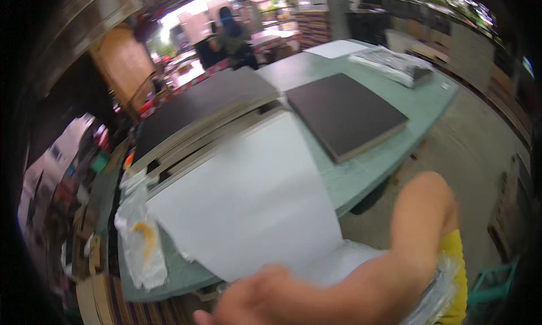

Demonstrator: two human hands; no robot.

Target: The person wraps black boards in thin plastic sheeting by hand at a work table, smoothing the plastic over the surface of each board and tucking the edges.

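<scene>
A large white sheet lies across the near part of the green table, its near right part running down under my right forearm. My right arm comes in from the lower right with the elbow raised and crosses leftward. The right hand is at the sheet's near edge, blurred, and its fingers are too smeared to tell what they grip. My left hand does not show clearly anywhere. Clear plastic film bunches below my forearm against something yellow. Just beyond the sheet rests a stack of dark-topped panels.
A dark square panel lies right of the sheet. Farther back are a plastic-wrapped bundle and another white sheet. Crumpled plastic hangs at the left edge. A person stands beyond the table; a green stool is lower right.
</scene>
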